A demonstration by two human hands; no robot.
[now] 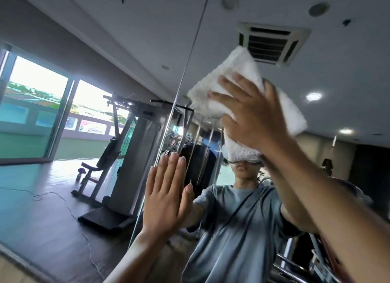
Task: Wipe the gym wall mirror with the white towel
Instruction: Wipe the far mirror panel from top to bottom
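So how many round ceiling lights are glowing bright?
2. One glowing round ceiling light is just right of the folded white towel. The other is lower and further right. The right hand and towel may hide more.

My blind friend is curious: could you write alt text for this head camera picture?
A person's right hand presses a white towel high against a gym wall mirror. The left hand lies flat on the glass lower down; a weight machine shows at left.
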